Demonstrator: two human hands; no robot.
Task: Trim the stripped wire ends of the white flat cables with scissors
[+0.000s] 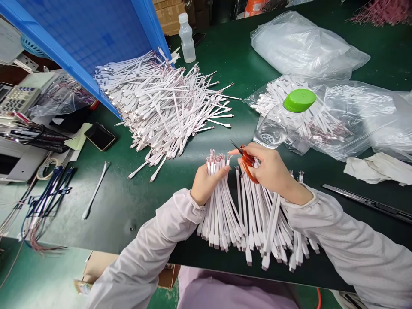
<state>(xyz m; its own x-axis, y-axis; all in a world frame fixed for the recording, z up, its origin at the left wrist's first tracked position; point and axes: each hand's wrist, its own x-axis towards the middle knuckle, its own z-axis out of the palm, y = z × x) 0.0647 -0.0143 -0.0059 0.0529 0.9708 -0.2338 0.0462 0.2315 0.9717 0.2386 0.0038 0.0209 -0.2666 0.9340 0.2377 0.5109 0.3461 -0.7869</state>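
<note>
My left hand (206,182) is closed around a bundle of short white flat cables (222,201), their stripped wire ends pointing up and away from me. My right hand (272,171) grips small orange-handled scissors (247,162), blades aimed left at the bundle's wire ends. More white cables (273,219) lie fanned on the green table (128,201) under my right wrist, connectors toward the near edge.
A large heap of white cables (164,105) spills from a tilted blue crate (96,38). A bottle with a green cap (283,118), plastic bags of cables (322,116), a small white bottle (187,37), a phone (100,136), a loose cable (95,191) and a cloth (376,168) lie around.
</note>
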